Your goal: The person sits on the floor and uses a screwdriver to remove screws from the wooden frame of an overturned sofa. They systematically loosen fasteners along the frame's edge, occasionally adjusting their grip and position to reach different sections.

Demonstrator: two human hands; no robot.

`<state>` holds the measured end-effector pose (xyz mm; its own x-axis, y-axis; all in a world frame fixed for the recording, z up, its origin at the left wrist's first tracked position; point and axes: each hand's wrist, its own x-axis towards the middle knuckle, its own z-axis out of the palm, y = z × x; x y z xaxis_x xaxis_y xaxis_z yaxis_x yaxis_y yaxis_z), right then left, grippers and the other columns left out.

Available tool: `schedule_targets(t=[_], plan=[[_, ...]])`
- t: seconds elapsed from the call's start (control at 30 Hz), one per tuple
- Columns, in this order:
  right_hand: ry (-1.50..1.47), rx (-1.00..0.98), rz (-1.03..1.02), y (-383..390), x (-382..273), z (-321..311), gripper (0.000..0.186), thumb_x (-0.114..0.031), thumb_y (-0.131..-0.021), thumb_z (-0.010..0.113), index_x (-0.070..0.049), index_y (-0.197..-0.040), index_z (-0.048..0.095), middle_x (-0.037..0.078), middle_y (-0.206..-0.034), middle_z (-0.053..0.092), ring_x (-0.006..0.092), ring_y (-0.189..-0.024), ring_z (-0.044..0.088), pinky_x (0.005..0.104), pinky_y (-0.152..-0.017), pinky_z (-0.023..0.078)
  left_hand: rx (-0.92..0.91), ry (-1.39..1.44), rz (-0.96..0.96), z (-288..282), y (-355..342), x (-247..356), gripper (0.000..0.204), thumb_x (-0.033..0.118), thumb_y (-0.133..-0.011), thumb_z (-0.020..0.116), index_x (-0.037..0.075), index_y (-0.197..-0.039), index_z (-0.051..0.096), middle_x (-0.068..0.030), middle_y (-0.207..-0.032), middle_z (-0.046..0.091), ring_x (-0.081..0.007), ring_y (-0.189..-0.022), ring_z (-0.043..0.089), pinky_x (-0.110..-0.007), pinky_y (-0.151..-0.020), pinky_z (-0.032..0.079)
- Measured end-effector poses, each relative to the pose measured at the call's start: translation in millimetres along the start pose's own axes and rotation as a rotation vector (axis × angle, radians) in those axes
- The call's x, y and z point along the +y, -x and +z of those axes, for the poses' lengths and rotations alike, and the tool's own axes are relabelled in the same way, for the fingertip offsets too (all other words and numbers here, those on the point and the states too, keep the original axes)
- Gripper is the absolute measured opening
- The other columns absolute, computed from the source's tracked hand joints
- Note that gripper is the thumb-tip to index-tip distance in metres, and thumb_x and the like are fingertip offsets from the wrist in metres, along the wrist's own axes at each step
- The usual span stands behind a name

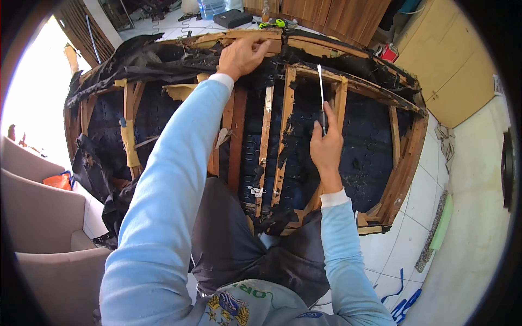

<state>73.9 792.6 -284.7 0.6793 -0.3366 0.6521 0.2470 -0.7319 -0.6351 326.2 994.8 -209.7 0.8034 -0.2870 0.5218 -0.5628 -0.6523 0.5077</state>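
Note:
A wooden sofa frame (237, 146) lies before me, with torn black fabric (147, 57) along its far rail and strips hanging off its slats. My left hand (242, 56) is at the far rail, left of centre. Its fingers are bent and closed against the wood and fabric, and whatever they pinch is hidden. In my right hand (327, 146) is a screwdriver (321, 81), gripped by its dark handle with the index finger along it. The metal shaft points away from me, its tip near the inner far rail, over an opening between slats.
Grey upholstered chairs (43, 212) stand at the left. Beyond the frame are a black case (232, 18), a water jug (211, 8) and a wooden cabinet (342, 19). Blue straps (405, 307) and a speckled foam strip (432, 239) lie on the tiled floor at the right.

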Motion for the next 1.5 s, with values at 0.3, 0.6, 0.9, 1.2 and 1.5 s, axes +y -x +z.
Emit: schedule_targets(t=[0.3, 0.6, 0.9, 1.2, 1.5], plan=[[-0.224, -0.124, 0.189, 12.8, -24.8, -14.4, 0.05, -0.003, -0.104, 0.063, -0.003, -0.154, 0.058, 0.023, -0.143, 0.07, 0.0393, -0.125, 0.072, 0.0428, -0.104, 0.056, -0.107, 0.206, 0.113, 24.7, 16.6, 40.1, 0.04, 0.05, -0.096, 0.08, 0.012, -0.109, 0.086, -0.0158, -0.097, 0.082, -0.0368, -0.092, 0.078, -0.046, -0.086, 0.06], [-0.118, -0.134, 0.072, 2.2, -15.3, -1.5, 0.042, -0.003, -0.102, 0.066, -0.003, -0.144, 0.069, 0.025, -0.126, 0.076, 0.0423, -0.112, 0.075, 0.0451, -0.095, 0.059, 0.117, 0.03, 0.392, 37.6, 17.8, 27.4, 0.029, 0.03, -0.109, 0.069, 0.002, -0.105, 0.075, -0.0142, -0.094, 0.077, -0.021, -0.093, 0.078, -0.041, -0.076, 0.06], [-0.151, -0.152, 0.13, -8.3, -18.9, -9.5, 0.039, -0.004, -0.1, 0.068, -0.003, -0.139, 0.072, 0.023, -0.121, 0.078, 0.0371, -0.11, 0.078, 0.0401, -0.092, 0.06, 0.182, 0.099, 0.012, 22.9, -12.7, 12.1, 0.048, 0.045, -0.113, 0.056, 0.002, -0.1, 0.072, -0.016, -0.093, 0.08, -0.033, -0.093, 0.079, -0.046, -0.082, 0.061], [-0.269, -0.318, 0.48, -36.3, -43.3, -18.7, 0.04, -0.005, -0.101, 0.069, -0.003, -0.141, 0.071, 0.017, -0.109, 0.081, 0.0278, -0.1, 0.08, 0.035, -0.088, 0.058, 0.223, -0.185, -0.096, 18.5, -13.9, -2.0, 0.054, 0.058, -0.109, 0.048, 0.015, -0.122, 0.079, -0.0172, -0.121, 0.079, -0.0442, -0.115, 0.072, -0.056, -0.1, 0.055], [-0.301, -0.317, 0.392, -28.0, -23.7, -2.1, 0.04, -0.009, -0.104, 0.071, -0.005, -0.143, 0.067, 0.009, -0.092, 0.075, 0.0124, -0.074, 0.068, 0.0308, -0.066, 0.054, 0.315, -0.211, -0.041, 30.2, -17.1, -6.9, 0.05, 0.05, -0.113, 0.047, 0.011, -0.121, 0.076, -0.0162, -0.126, 0.076, -0.0429, -0.118, 0.071, -0.054, -0.1, 0.056]])
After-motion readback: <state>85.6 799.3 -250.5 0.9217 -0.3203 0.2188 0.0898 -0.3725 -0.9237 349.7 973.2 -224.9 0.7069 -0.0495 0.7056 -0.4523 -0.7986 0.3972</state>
